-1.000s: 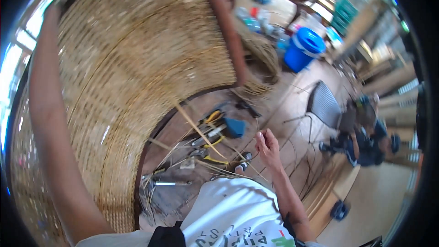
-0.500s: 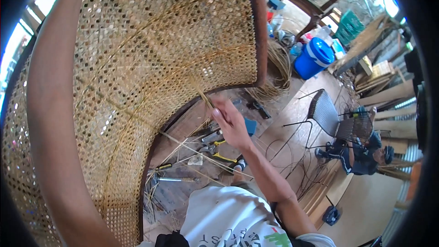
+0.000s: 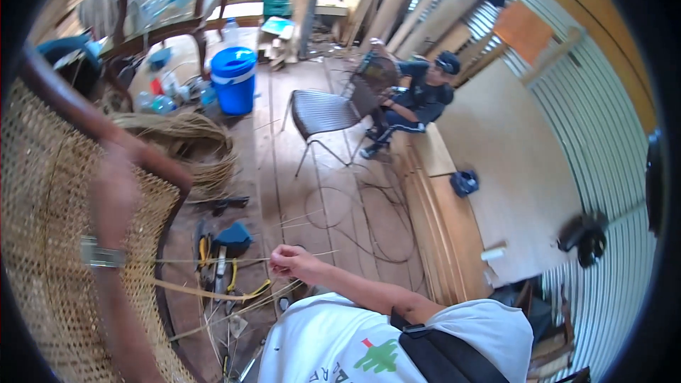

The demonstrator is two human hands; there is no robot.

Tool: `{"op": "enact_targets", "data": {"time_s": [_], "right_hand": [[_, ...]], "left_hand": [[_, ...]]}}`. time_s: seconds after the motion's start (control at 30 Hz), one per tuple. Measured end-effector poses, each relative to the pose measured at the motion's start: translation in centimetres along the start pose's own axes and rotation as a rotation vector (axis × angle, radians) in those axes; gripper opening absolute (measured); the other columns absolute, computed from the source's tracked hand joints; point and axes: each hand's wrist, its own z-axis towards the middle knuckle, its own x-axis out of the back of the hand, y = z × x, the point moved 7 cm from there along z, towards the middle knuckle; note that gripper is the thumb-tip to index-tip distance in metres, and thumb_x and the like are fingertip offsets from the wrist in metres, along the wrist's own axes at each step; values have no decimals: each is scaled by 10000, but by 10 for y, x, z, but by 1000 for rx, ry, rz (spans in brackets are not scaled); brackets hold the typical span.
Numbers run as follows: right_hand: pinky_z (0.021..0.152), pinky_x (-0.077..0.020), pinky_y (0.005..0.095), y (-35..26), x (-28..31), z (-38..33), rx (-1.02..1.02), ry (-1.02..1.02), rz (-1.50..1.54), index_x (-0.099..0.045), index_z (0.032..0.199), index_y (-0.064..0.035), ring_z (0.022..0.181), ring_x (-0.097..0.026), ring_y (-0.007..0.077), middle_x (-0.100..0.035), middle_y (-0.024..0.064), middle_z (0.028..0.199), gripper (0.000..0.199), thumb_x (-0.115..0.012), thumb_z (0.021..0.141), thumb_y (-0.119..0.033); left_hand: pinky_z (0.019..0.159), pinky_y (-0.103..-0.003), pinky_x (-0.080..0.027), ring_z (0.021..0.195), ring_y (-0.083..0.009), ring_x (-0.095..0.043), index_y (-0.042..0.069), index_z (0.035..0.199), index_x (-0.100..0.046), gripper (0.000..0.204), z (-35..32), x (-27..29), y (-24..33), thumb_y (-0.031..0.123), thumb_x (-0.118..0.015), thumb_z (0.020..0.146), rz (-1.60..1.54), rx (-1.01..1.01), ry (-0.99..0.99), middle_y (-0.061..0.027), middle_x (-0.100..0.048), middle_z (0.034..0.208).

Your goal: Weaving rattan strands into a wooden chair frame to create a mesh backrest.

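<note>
A woven cane panel (image 3: 50, 191) in a curved dark wood frame (image 3: 67, 103) fills the left side. Over the panel, close to the frame, my left hand (image 3: 115, 191) is smeared by motion, so its fingers do not show clearly. A watch (image 3: 106, 252) sits on that wrist. My right hand (image 3: 292, 264) is closed in a pinch on a thin cane strand (image 3: 213, 261), out in front of my shirt. The strand stretches from the panel's edge to my fingers, and its end sticks out beyond them. A wider loose strip (image 3: 206, 292) bends below it.
Pliers (image 3: 248, 289) and other tools lie on the plank floor (image 3: 273, 191), near a blue block-like object (image 3: 234, 237). Beyond are a coil of cane (image 3: 206, 163), a blue cooler (image 3: 234, 85) and a woven chair (image 3: 323, 113). A person (image 3: 425, 92) sits beside stacked boards (image 3: 440, 220).
My view has swung to the right, leaving the panel at the left edge. My left hand has come into view. My right hand has moved away from the panel with the strand pulled out straight.
</note>
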Motion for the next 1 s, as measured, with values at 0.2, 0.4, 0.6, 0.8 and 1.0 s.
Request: {"op": "enact_targets", "data": {"time_s": [0.2, 0.4, 0.6, 0.8, 1.0], "right_hand": [[921, -596, 320, 13, -7, -16, 25, -76, -49, -777, 1259, -150, 1007, -753, 114, -821, -14, 1131, 261, -806, 1267, -410], [938, -626, 346, 48, 30, 8, 144, -24, -205, -741, 1333, -112, 1101, -749, 131, -792, 2, 1246, 230, -860, 1217, -271], [938, -604, 345, 50, 38, 13, 210, -100, -225, -772, 1320, -91, 1120, -765, 152, -809, 2, 1221, 199, -813, 1231, -265], [809, -525, 285, 5, -27, -29, 72, -55, -262, -745, 1164, -123, 953, -707, 89, -751, -55, 1054, 147, -817, 1213, -242], [802, -533, 303, -2, -60, 51, 41, -75, -222, -775, 1162, -125, 963, -721, 99, -763, -38, 1062, 124, -826, 1198, -232]], "left_hand": [[1106, -659, -689, 1290, -495, -881, 45, 1323, -935, 531, -205, -279, 241, 497, -676, 1223, -19, 70, -1545, -261, -914, 1341], [648, -246, -407, 738, -8, -487, 58, 1190, -811, 462, -142, -229, 439, 469, -663, 1338, -1932, 355, -1763, 100, -553, 861], [649, -280, -470, 718, -59, -581, 71, 1169, -836, 300, -148, -271, 375, 348, -792, 1273, -127, -263, -1276, 86, -655, 854], [648, -251, -428, 756, -40, -560, 36, 1199, -803, 263, -144, -210, 334, 275, -755, 1298, -1790, 872, -1266, 53, -706, 916], [870, -609, -677, 1047, -463, -891, 58, 1268, -827, 258, -224, -250, 282, 276, -690, 1258, 57, 149, -1195, -227, -913, 1126]]}}
